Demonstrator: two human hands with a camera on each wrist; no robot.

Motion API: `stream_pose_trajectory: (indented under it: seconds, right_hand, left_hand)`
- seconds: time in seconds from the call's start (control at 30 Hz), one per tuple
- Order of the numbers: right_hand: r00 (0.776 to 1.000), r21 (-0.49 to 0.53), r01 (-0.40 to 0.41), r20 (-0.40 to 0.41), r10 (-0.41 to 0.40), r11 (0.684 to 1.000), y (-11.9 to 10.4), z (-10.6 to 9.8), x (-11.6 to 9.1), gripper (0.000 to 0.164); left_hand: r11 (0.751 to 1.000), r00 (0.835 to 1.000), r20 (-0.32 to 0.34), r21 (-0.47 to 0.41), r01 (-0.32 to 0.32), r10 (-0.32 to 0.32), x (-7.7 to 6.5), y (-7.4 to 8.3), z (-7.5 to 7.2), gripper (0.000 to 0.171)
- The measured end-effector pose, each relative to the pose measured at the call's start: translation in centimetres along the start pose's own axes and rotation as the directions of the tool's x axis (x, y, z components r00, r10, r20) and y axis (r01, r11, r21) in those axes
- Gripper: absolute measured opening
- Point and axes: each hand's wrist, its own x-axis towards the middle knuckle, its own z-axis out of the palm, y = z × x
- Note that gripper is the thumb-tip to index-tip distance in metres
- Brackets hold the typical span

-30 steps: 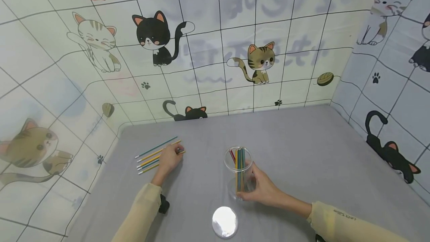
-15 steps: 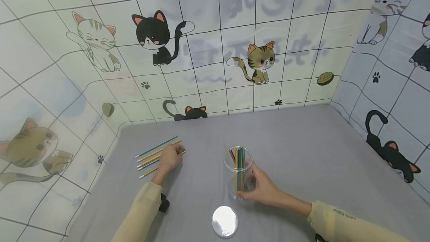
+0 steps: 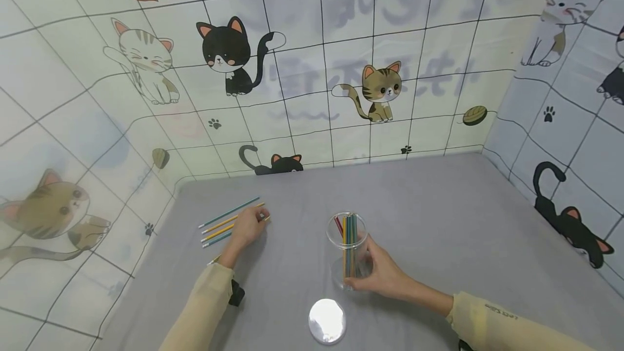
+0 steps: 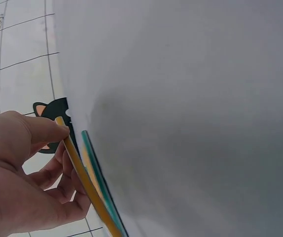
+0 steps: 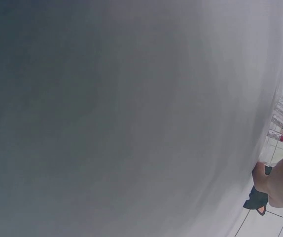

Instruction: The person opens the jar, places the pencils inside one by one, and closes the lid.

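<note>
My left hand (image 3: 247, 227) is over the row of pencils on the left, pinching a yellow pencil (image 4: 83, 177) near one end between thumb and fingers. The pencil's white eraser end shows beside the left sleeve in the head view; its middle is hidden under the hand and wrist. Beyond it lie a teal pencil (image 3: 229, 212), a yellow pencil (image 3: 221, 228) and another teal pencil (image 3: 216, 239). My right hand (image 3: 385, 272) grips a clear jar (image 3: 336, 267) low on its side. Inside, several yellow and teal pencils (image 3: 348, 242) stand upright, and red ones (image 3: 338, 225) lean left.
A round, shiny lid (image 3: 327, 321) lies on the grey tablecloth (image 3: 429, 210) in front of the jar. Cat-printed cloth walls (image 3: 302, 91) border the table at the back and both sides.
The eraser end of the yellow pencil in my left hand has swung toward me, away from the other pencils. My right hand keeps the jar in place. The head view has shifted slightly.
</note>
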Motion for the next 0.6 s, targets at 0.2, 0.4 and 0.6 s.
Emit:
stream_pose_trajectory:
  seconds: [0.2, 0.4, 0.6]
  right_hand:
    - [1.000, 0.007, 0.022, -0.006, -0.022, 1.000, 0.1, 0.0, 0.0, 0.087]
    - [0.999, 0.003, 0.038, -0.019, -0.038, 0.999, 0.1, 0.1, 0.0, 0.087]
    - [0.999, 0.013, 0.041, -0.015, -0.041, 0.999, 0.1, 0.1, 0.1, 0.087]
  left_hand:
    - [0.999, 0.998, 0.043, 0.008, 0.044, -0.044, 0.3, 0.9, -0.9, 0.020]
    - [0.999, 0.998, 0.063, -0.048, 0.020, -0.017, 0.2, 2.7, -2.1, 0.020]
    - [0.989, 0.998, 0.048, -0.145, -0.027, 0.034, 0.3, 4.8, -3.2, 0.019]
